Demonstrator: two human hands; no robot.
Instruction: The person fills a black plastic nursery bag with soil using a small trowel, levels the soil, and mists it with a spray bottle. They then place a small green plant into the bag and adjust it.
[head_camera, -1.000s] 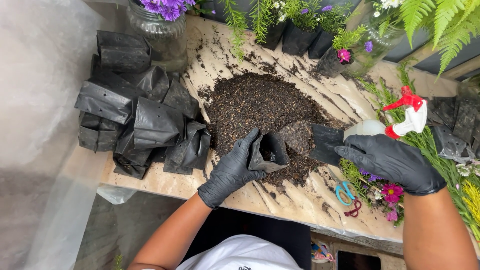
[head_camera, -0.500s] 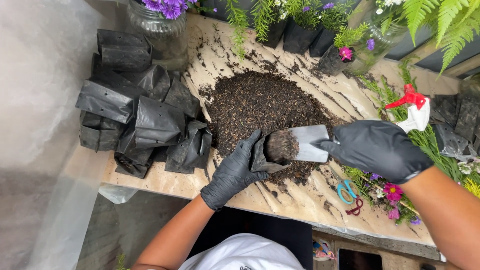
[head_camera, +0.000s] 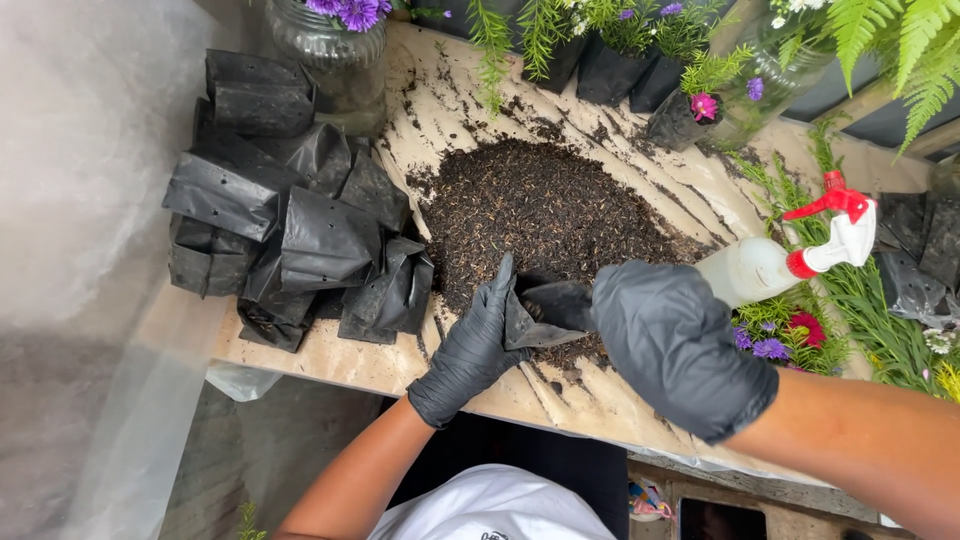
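A small black plastic nursery bag (head_camera: 535, 325) is observed at the near edge of a mound of dark potting soil (head_camera: 545, 215) on a pale, soil-smeared worktop (head_camera: 600, 400). The bag is pinched at its left side by the left hand (head_camera: 470, 350), black-gloved, with fingers closed on the bag's rim and the mouth held open toward the right. The right hand (head_camera: 675, 345), also in a black glove, is seen immediately to the right of the bag, closed around the handle end of a grey scoop (head_camera: 560, 300) whose blade is directed into the bag's mouth; the grip itself is hidden under the glove. The bag is thus located between the two hands, touching the left and met by the scoop from the right; the hands themselves are close but not in contact. To the left of the soil, a heap of empty black nursery bags (head_camera: 290, 230) is recorded, flattened and overlapping. A white spray bottle with a red trigger (head_camera: 790, 255) is noted lying on its side just beyond the right hand. A glass jar holding purple flowers (head_camera: 335, 50) is placed at the far left of the worktop, and filled black bags with ferns (head_camera: 600, 50) are lined along the far edge. Cut flowers, pink and purple (head_camera: 790, 335), are seen to the right.
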